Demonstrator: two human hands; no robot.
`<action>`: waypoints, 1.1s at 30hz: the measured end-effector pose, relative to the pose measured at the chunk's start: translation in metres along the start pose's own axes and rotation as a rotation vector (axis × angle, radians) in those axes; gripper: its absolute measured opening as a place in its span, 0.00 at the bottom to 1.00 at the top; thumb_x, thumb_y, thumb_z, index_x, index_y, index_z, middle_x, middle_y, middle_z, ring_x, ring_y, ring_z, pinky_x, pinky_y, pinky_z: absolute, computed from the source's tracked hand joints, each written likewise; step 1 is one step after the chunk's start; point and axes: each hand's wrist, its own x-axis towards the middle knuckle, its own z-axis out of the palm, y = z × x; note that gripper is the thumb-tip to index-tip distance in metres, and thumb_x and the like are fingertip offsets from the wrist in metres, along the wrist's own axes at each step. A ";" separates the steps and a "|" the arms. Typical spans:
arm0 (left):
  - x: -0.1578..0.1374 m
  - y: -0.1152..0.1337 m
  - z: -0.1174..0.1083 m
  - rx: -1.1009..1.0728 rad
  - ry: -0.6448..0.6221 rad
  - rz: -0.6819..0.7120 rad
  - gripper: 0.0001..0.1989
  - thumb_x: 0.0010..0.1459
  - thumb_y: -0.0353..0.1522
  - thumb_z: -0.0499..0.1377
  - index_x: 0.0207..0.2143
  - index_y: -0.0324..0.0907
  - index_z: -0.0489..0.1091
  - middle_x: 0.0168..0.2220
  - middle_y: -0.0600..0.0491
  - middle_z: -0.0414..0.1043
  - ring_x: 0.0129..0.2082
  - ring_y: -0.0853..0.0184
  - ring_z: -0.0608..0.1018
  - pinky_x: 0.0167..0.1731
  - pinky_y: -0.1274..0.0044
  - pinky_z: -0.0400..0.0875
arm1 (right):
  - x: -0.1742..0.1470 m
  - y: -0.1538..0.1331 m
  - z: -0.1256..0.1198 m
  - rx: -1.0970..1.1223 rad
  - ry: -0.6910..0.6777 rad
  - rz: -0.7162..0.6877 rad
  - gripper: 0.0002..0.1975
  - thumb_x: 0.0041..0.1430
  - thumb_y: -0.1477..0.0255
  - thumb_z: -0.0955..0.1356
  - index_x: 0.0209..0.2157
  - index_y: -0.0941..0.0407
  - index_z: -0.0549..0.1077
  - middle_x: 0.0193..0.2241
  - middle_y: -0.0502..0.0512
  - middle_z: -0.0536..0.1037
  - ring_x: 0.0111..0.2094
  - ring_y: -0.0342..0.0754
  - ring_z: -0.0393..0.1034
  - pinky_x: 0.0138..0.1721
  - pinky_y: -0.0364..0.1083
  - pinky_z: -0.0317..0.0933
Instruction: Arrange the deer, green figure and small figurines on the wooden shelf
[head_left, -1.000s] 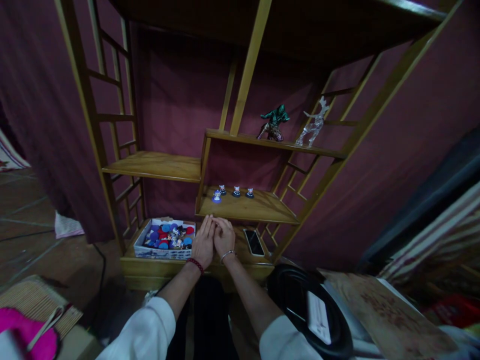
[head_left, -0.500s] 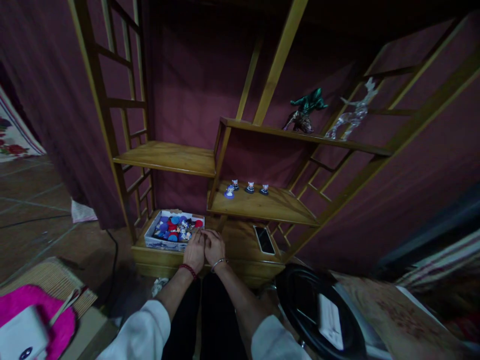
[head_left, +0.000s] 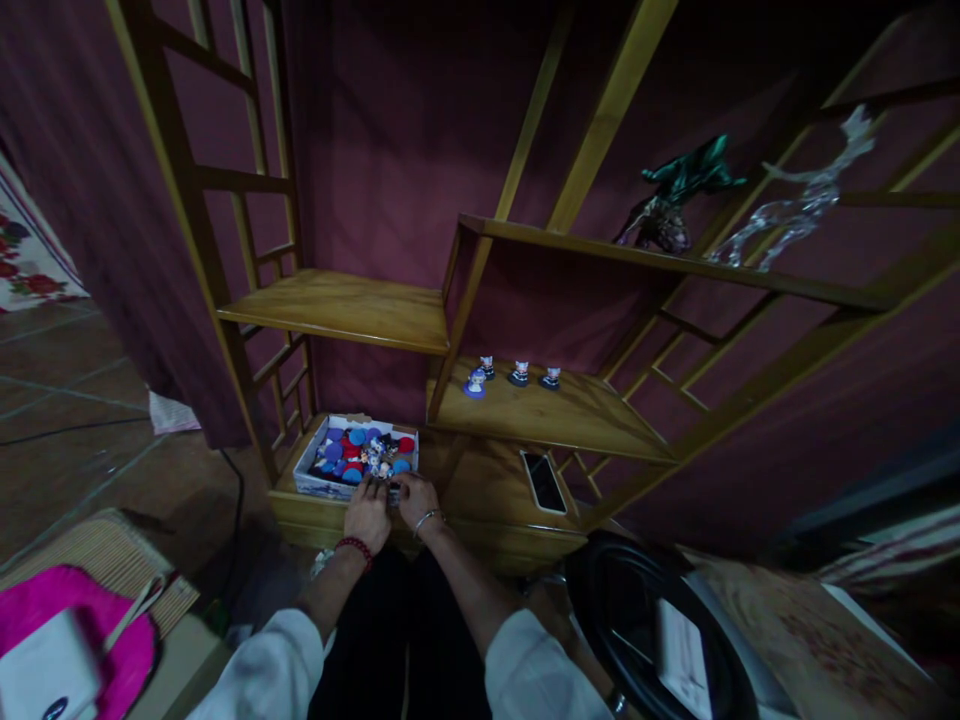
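An open cardboard box [head_left: 321, 487] sits on the low shelf, filled with small figurines [head_left: 377, 457] and round blue, purple and red pieces. My left hand [head_left: 367, 515] is at the box's front right edge, its fingers bent and drawn together. Close beside it, my right hand [head_left: 418, 500] has its fingers curled inward toward the left. Something small and dark shows between the fingertips of both hands; its kind is too small to make out. Several small figurines [head_left: 518, 374] stand on the middle shelf, one on a purple base and the others on dark bases.
A white-edged phone [head_left: 544, 482] lies on the low shelf at right. Higher up stand a green sculpture [head_left: 679, 195] and a clear deer figure [head_left: 802, 210]. A black round stool [head_left: 600, 575] is at lower right, and a pink cloth [head_left: 60, 590] at lower left.
My hands have come slightly apart at the fingertips, with a small dark thing now showing between them. They are lower against the box's front edge. The camera view has shifted a little.
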 end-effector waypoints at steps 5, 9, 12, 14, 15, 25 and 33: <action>-0.001 -0.020 0.006 -0.011 0.067 -0.054 0.18 0.56 0.29 0.41 0.44 0.36 0.65 0.46 0.46 0.68 0.53 0.62 0.61 0.52 0.68 0.51 | 0.013 0.005 0.009 -0.040 -0.084 0.053 0.17 0.50 0.82 0.59 0.35 0.53 0.74 0.37 0.51 0.76 0.39 0.42 0.69 0.41 0.38 0.59; -0.002 -0.034 0.004 0.023 0.098 -0.045 0.18 0.57 0.32 0.41 0.41 0.37 0.67 0.42 0.46 0.70 0.49 0.62 0.64 0.53 0.67 0.47 | 0.022 0.008 0.016 -0.104 -0.151 0.063 0.16 0.52 0.80 0.59 0.36 0.52 0.74 0.37 0.51 0.76 0.39 0.42 0.69 0.41 0.38 0.59; 0.000 -0.039 0.000 0.029 0.061 -0.025 0.18 0.58 0.33 0.40 0.39 0.39 0.68 0.38 0.47 0.71 0.43 0.63 0.68 0.50 0.69 0.51 | 0.029 0.011 0.020 -0.137 -0.195 0.062 0.15 0.53 0.79 0.59 0.36 0.53 0.74 0.37 0.51 0.76 0.40 0.43 0.69 0.41 0.38 0.58; 0.003 -0.040 -0.003 0.035 0.018 -0.028 0.18 0.58 0.33 0.40 0.38 0.40 0.68 0.36 0.48 0.71 0.41 0.63 0.68 0.46 0.69 0.54 | 0.034 0.012 0.023 -0.140 -0.215 0.054 0.15 0.53 0.79 0.59 0.36 0.53 0.74 0.37 0.52 0.76 0.40 0.43 0.69 0.41 0.39 0.58; 0.005 -0.041 -0.005 0.038 -0.002 -0.034 0.18 0.58 0.33 0.40 0.37 0.40 0.68 0.36 0.48 0.71 0.40 0.63 0.69 0.45 0.69 0.54 | 0.037 0.013 0.024 -0.143 -0.224 0.050 0.15 0.53 0.79 0.59 0.37 0.53 0.74 0.37 0.52 0.76 0.40 0.43 0.69 0.41 0.38 0.58; 0.026 -0.040 -0.012 0.028 -0.212 -0.128 0.17 0.55 0.33 0.41 0.30 0.42 0.69 0.35 0.49 0.72 0.41 0.63 0.69 0.43 0.70 0.56 | 0.054 0.011 0.035 -0.191 -0.265 0.044 0.14 0.53 0.78 0.60 0.39 0.55 0.72 0.38 0.57 0.75 0.40 0.46 0.68 0.40 0.40 0.58; 0.060 -0.054 -0.003 -0.066 -0.289 -0.275 0.16 0.51 0.29 0.47 0.41 0.43 0.67 0.43 0.49 0.70 0.40 0.66 0.73 0.37 0.77 0.64 | 0.053 0.009 0.035 -0.210 -0.256 0.020 0.16 0.53 0.79 0.59 0.41 0.55 0.71 0.36 0.59 0.75 0.37 0.47 0.70 0.37 0.42 0.60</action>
